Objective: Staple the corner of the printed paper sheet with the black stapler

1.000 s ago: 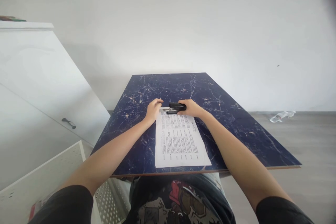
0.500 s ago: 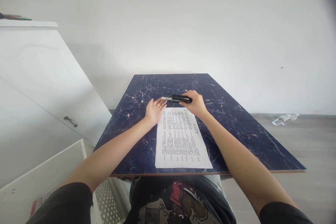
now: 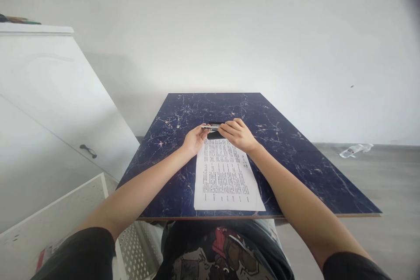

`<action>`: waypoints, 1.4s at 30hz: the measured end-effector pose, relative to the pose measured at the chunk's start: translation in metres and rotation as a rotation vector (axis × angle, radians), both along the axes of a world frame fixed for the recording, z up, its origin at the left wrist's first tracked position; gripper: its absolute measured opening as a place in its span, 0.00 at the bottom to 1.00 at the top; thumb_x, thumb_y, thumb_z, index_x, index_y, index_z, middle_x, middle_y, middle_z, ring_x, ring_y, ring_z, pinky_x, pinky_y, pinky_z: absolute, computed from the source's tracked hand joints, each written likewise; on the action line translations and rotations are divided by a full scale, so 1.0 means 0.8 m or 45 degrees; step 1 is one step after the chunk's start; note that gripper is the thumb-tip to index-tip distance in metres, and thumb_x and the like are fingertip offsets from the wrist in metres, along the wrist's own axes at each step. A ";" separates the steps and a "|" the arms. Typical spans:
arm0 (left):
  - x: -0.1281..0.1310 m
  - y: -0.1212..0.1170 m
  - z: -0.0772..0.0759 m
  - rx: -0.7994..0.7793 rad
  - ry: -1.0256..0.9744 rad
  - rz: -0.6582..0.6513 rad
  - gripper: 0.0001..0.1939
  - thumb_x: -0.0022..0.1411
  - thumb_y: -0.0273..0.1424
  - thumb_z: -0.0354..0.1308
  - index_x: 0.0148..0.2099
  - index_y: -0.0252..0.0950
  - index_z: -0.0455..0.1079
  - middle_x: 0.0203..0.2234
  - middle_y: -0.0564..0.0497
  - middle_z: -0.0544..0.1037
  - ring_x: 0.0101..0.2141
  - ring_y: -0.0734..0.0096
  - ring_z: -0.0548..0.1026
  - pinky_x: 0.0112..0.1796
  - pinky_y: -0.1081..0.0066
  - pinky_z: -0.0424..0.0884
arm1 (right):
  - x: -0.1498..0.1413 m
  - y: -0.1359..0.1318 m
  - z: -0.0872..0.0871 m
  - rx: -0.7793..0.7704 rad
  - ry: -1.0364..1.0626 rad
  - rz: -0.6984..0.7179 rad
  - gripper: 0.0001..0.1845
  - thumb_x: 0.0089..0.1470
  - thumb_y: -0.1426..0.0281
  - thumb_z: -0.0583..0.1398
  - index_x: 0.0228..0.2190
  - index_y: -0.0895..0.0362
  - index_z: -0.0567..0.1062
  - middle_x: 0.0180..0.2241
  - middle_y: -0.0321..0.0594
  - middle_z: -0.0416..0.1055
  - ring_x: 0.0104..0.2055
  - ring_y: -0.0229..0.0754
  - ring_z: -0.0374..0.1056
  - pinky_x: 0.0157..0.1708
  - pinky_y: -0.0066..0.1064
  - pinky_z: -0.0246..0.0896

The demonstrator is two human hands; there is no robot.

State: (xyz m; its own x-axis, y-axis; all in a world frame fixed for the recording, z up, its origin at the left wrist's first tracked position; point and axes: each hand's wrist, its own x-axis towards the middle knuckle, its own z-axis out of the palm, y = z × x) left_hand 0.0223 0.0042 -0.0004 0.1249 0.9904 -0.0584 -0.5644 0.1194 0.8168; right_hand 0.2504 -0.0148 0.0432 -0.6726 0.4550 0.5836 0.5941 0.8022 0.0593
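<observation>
Looking down at a dark blue, white-veined, marble-patterned tabletop (image 3: 173, 183), set against a plain white wall (image 3: 210, 30). Near the middle, between 2 bare hands, a black stapler with a silver metal rail (image 3: 215, 135), lying crosswise, seemingly opened, and overlapping the far edge of a white rectangular sheet of printed paper (image 3: 226, 179). Cannot tell whether lifted just above the paper or resting on it.

At the rail's left end, the left hand (image 3: 195, 139), palm partly up, with thumb and fingertips apparently pinching the silver tip, the remaining fingers loosely bent. Over the stapler's right end, the right hand (image 3: 239, 134), back upward, fingers bent and close together around it; thumb hidden, grip pressure impossible to tell. Farther left on the tabletop, a small silver-grey piece (image 3: 178, 126), too tiny to identify.

For good handling, in judgement: steady the black body with the right hand and guide the rail lightly with the left fingertips. Push or pull straight along the rail, without twisting. Mind pinch points between rail and body, clearing fingertips before any closing. Avoid dragging the paper underneath.
</observation>
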 end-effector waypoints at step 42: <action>0.009 -0.048 0.000 1.325 1.630 0.315 0.21 0.73 0.32 0.48 0.64 0.39 0.51 0.38 0.48 0.80 0.30 0.65 0.80 0.30 0.72 0.69 | -0.022 -0.016 0.023 -0.587 0.644 0.294 0.18 0.56 0.56 0.70 0.45 0.50 0.79 0.41 0.43 0.78 0.40 0.46 0.70 0.39 0.41 0.70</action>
State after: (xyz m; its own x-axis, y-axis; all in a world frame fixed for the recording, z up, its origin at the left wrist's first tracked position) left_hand 0.0292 -0.0341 -0.0007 0.3646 0.6564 0.6605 0.5655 -0.7196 0.4029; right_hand 0.2327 -0.0274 0.0618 -0.4795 0.6089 0.6319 0.2712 0.7877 -0.5532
